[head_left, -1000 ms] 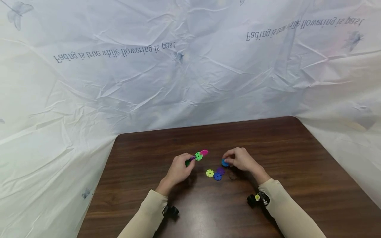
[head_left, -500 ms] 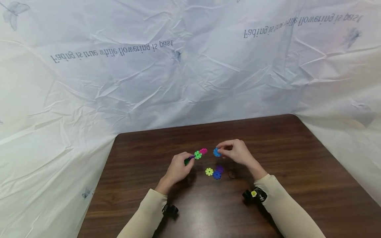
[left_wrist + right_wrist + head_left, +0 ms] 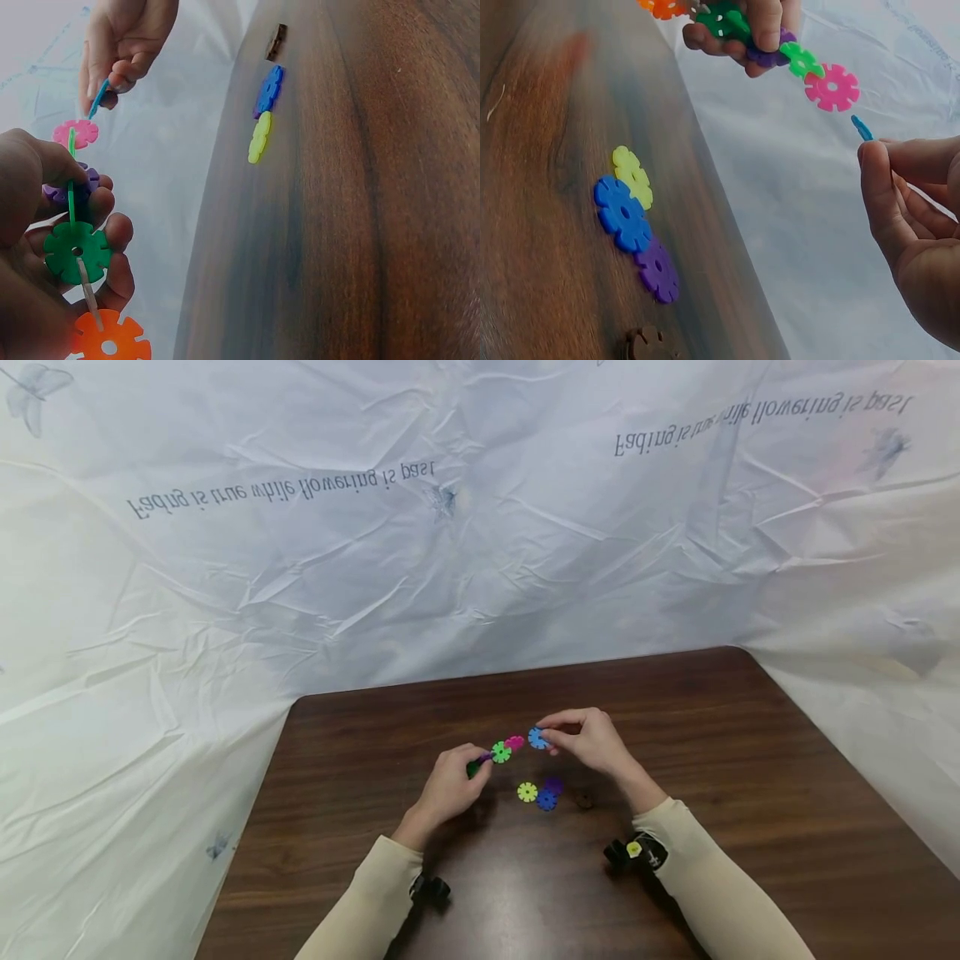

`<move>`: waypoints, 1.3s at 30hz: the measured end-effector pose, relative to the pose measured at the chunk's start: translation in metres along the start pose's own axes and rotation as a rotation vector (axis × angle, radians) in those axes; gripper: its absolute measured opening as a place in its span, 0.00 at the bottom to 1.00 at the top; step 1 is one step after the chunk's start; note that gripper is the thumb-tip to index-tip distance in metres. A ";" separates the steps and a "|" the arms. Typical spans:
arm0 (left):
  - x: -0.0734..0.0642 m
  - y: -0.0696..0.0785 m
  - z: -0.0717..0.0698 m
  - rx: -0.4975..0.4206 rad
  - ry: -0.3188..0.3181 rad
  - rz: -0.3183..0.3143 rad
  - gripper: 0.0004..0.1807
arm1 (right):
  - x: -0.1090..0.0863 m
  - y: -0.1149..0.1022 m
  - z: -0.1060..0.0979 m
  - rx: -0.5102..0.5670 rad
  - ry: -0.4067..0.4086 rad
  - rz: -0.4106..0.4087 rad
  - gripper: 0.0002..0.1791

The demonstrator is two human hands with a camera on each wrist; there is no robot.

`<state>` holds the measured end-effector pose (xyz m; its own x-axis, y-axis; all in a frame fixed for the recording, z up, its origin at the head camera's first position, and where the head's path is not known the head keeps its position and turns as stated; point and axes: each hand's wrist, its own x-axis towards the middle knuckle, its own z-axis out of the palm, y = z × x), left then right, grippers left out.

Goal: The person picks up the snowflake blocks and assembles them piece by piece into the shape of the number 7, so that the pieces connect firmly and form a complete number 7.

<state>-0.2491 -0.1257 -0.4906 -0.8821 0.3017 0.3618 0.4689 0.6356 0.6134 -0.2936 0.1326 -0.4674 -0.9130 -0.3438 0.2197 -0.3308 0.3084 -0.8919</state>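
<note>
My left hand point(image 3: 450, 783) holds a chain of interlocked notched plastic discs above the table. In the left wrist view the chain runs from an orange disc point(image 3: 111, 343) through a pale one point(image 3: 88, 289), a dark green disc point(image 3: 76, 253), a purple disc point(image 3: 84, 180) and a light green disc point(image 3: 72, 196). A pink disc point(image 3: 832, 88) forms its free end. Between thumb and fingertips, my right hand point(image 3: 596, 745) pinches a light blue notched disc point(image 3: 536, 738). That disc's edge points at the pink disc, a small gap apart in the right wrist view.
On the brown table point(image 3: 360, 760) lie a yellow disc point(image 3: 527, 792), a blue disc point(image 3: 547, 800), a purple disc point(image 3: 658, 270) and a brown disc point(image 3: 584, 799), below and between the hands. A white printed sheet point(image 3: 480, 568) hangs behind the table.
My right hand has lifted the light blue disc and carried it leftward and away from me to the chain's pink end. The left hand has stayed almost still.
</note>
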 end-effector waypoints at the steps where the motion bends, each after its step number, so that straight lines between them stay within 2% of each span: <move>1: 0.000 0.000 0.000 0.000 -0.001 0.002 0.08 | 0.000 -0.001 0.001 0.006 0.000 0.001 0.11; 10: 0.002 -0.002 0.001 0.008 -0.008 0.018 0.09 | -0.007 -0.032 0.004 0.052 -0.022 0.005 0.11; 19: 0.002 -0.001 0.002 0.090 -0.007 0.012 0.09 | 0.002 -0.002 0.012 0.028 0.002 -0.016 0.09; 32: 0.001 -0.003 0.001 0.170 0.007 0.047 0.08 | 0.002 0.002 0.022 0.006 0.013 -0.104 0.06; 39: 0.004 -0.003 0.003 0.152 0.026 0.051 0.08 | 0.004 0.003 0.022 0.019 0.022 -0.080 0.05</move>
<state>-0.2542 -0.1242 -0.4933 -0.8550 0.3189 0.4091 0.4990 0.7208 0.4811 -0.2935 0.1128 -0.4780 -0.8889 -0.3473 0.2988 -0.3985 0.2642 -0.8783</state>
